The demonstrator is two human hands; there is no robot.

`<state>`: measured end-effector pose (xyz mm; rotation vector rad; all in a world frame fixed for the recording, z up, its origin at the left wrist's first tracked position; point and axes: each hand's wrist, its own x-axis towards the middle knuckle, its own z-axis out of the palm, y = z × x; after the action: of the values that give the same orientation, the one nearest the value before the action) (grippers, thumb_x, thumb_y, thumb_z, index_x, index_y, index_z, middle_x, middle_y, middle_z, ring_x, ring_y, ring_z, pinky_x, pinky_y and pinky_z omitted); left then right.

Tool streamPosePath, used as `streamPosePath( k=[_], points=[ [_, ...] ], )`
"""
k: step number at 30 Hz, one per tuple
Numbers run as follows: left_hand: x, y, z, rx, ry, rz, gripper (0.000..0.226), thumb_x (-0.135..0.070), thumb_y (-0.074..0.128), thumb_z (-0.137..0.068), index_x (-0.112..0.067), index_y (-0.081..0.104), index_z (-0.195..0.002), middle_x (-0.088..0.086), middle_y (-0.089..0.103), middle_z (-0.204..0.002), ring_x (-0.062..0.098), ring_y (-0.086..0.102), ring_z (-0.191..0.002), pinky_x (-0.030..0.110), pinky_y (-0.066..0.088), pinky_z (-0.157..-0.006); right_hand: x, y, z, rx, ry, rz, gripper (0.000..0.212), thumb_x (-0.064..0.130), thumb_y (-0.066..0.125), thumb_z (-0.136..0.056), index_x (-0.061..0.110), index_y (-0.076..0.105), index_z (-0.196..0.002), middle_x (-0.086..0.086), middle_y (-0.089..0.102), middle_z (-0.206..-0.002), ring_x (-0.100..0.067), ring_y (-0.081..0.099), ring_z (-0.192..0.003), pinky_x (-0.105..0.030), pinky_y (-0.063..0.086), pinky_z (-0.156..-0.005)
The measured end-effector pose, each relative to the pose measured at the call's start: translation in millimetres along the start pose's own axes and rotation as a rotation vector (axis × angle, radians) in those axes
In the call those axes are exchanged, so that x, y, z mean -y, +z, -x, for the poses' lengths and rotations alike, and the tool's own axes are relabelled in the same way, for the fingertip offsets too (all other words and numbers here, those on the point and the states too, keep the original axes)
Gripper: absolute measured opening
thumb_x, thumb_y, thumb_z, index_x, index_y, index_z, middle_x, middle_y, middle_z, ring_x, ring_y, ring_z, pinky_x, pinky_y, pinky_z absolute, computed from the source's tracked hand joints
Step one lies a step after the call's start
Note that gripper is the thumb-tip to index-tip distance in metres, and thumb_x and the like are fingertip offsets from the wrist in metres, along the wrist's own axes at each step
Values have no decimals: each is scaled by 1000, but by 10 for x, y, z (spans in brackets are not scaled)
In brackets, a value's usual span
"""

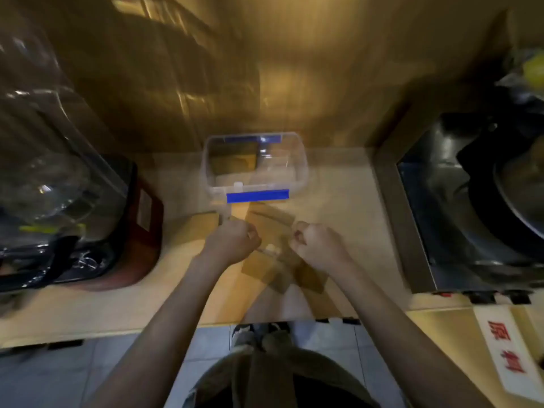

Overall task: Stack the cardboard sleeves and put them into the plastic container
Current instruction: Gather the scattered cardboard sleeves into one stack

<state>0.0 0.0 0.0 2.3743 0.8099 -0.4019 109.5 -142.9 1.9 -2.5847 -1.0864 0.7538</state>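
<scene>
The frame is motion-blurred. A clear plastic container (300,172) with blue clips stands open at the back middle of the counter, with brown cardboard inside its left half. Several flat brown cardboard sleeves (265,269) lie scattered on the counter in front of it. My left hand (232,242) and my right hand (319,245) hover over them with fingers curled, thumbs facing each other. A cardboard sleeve (272,217) spans the gap between the two hands, and each hand seems to pinch one end of it. Another sleeve (200,225) lies left of my left hand.
A dark red appliance (141,231) loaded with clear plastic bags (44,178) fills the left side. A stove with a black wok (500,201) sits in a metal recess on the right. A brown wall (294,69) rises behind the container. The counter's front edge (147,331) is near my body.
</scene>
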Motion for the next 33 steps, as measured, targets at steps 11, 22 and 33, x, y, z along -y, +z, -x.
streamPosePath(
  k=[11, 22, 33],
  points=[
    [562, 837, 120, 2, -93, 33, 57, -32, 46, -89, -19, 29, -141, 4, 25, -155, 25, 27, -140, 43, 33, -108, -148, 1020, 133, 70, 38, -6, 69, 42, 59, -80, 15, 30, -137, -9, 40, -141, -28, 35, -127, -41, 36, -101],
    [688, 1151, 225, 122, -125, -120, 70, -40, 35, -92, -20, -5, -146, 0, -16, -157, 18, -14, -145, 48, 2, -117, -172, 1187, 139, 62, -34, 116, 63, 31, 52, -88, 9, 23, -140, -13, 31, -148, -29, 26, -136, -41, 31, -107],
    [652, 1075, 193, 159, -153, -88, 73, -36, 42, -89, -20, -1, -146, 0, -12, -158, 17, -10, -146, 45, 12, -116, -335, 926, 1, -18, -109, -52, 54, 33, 63, -79, 11, 46, -125, -11, 54, -125, -27, 45, -117, -36, 39, -97]
  ],
)
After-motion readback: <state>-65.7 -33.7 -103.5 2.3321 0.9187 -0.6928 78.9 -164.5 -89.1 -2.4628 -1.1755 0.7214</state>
